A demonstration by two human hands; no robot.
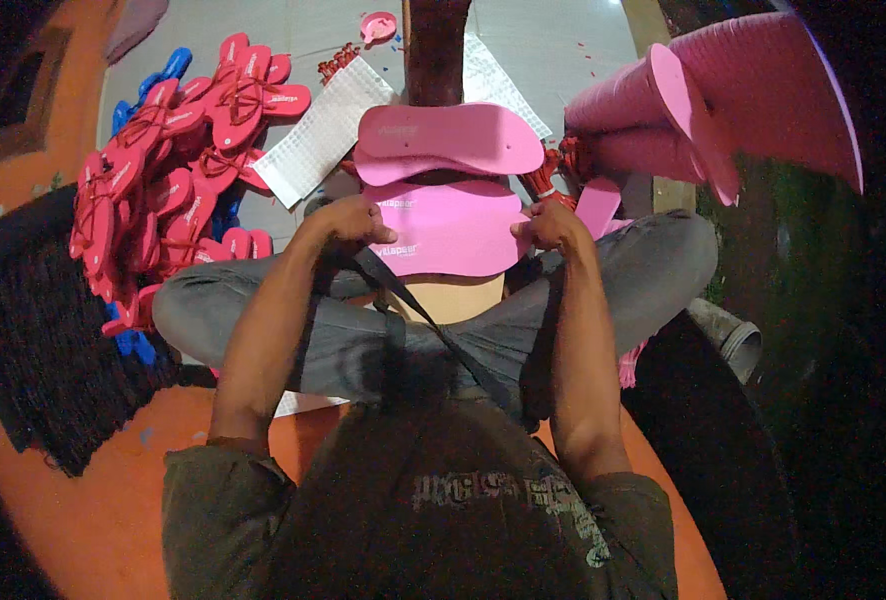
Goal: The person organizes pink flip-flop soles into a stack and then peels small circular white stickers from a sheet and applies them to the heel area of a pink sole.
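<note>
I sit cross-legged with a pink foam sandal sole [453, 235] across my lap. My left hand [351, 222] grips its left edge and my right hand [553, 226] grips its right edge. Just beyond it lie two more pink soles [451, 140], stacked flat, with no straps on them. A dark strap hangs from my neck down between my arms.
A heap of finished pink and red sandals with straps [173, 170] lies to my left, with some blue ones [168, 70]. A tall stack of pink soles [723, 100] stands at my right. White quilted sheets [318, 130], red straps [548, 175] and a wooden post [435, 50] lie ahead.
</note>
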